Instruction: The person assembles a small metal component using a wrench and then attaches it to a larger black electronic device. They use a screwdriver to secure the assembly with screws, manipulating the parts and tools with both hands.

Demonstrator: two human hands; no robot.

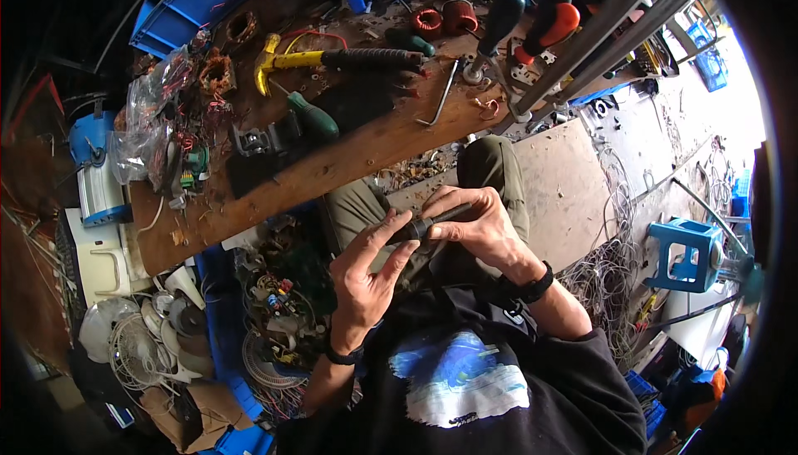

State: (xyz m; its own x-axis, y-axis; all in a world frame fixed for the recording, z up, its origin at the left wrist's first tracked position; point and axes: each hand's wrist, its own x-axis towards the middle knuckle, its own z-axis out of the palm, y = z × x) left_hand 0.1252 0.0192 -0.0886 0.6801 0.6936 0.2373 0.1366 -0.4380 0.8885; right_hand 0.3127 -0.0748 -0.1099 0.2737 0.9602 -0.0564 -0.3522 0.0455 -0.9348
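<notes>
Above my lap I hold a small dark cylindrical part (418, 227) with a narrower stem, too dark to name more exactly. The fingers and thumb of my left hand (364, 268) pinch its thick end. My right hand (480, 226) is closed around the stem, thumb along its near side. On the wooden bench (332, 172) just beyond lie a yellow hammer (291, 60) with a black grip, a green-handled tool (314, 116) and a bent metal rod (442, 93).
Two large-handled tools, one black (503, 19) and one red and black (555, 23), stand near metal bars (590, 39) at the right. Blue bins (195, 2) line the back. A blue stool (686, 255) and tangled wire (607, 264) occupy the right floor. Scrap (283, 305) fills a container at left.
</notes>
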